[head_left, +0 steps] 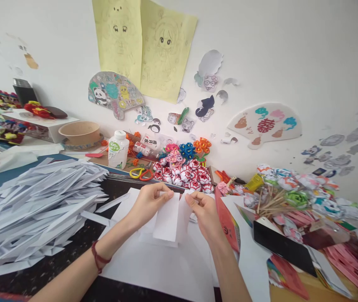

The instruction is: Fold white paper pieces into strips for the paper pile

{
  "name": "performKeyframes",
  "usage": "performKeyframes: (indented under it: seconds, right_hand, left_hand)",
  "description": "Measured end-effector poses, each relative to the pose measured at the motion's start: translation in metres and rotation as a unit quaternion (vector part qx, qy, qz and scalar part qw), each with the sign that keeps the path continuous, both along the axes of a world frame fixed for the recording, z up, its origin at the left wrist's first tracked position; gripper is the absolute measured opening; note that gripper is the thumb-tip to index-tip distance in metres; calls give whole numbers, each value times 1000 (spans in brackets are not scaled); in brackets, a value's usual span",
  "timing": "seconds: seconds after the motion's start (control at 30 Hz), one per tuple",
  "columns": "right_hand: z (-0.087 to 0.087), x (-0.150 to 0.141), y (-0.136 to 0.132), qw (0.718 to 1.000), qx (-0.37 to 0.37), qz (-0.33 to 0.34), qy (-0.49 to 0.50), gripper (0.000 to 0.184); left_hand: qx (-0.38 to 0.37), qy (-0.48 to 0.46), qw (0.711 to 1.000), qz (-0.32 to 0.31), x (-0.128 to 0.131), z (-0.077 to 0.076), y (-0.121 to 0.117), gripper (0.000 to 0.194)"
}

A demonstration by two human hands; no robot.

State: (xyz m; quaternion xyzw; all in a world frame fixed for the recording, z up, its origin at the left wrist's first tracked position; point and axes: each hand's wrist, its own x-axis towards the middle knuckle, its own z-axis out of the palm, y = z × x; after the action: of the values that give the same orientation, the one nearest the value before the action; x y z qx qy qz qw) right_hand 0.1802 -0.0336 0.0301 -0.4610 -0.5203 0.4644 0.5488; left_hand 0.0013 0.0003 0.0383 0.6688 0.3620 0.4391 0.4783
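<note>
My left hand [152,202] pinches the upper left edge of a small white sheet of paper [167,220] between thumb and fingers. At the upper right of the same paper my right hand [203,212] is closed in a pinch too. A lengthwise crease or gap runs between the two panels; I cannot tell whether they are one folded piece. Beneath both hands lie larger white sheets [160,270] on a dark tabletop. To the left is a big heap of narrow folded paper strips [40,205].
Behind the hands stand red-and-white paper flowers [185,174], yellow-and-orange scissors [141,173], a white bottle [118,150] and a round wooden bowl [79,132]. At right lie a black phone [282,247], a red paper piece [227,218] and a bunch of stick flowers [298,197].
</note>
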Motion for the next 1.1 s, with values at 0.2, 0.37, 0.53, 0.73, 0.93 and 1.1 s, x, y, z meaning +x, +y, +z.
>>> performKeyframes:
  seconds: [0.2, 0.37, 0.53, 0.73, 0.93, 1.1]
  right_hand:
    - [4, 0, -1, 998, -48, 31, 38, 20]
    - [2, -1, 0, 997, -50, 3, 51, 22]
    - [6, -6, 0, 995, -40, -32, 86, 27]
    - [6, -7, -1, 989, -63, 27, 134, 35]
    - [4, -8, -1, 992, -39, -11, 120, 31]
    - [8, -10, -4, 997, -22, -17, 73, 31]
  left_hand:
    - [-9, -16, 1000, 24, 0, 2, 0, 30]
    - [-73, -35, 997, 4, 1, 1, 0, 34]
    - [-153, -117, 980, -49, 3, 3, -3, 36]
    - [-107, -133, 985, -14, 5, 0, -3, 37]
    - [-64, -98, 993, 17, 6, -4, -2, 33]
    - [-84, -125, 989, 1, 6, 2, -5, 35]
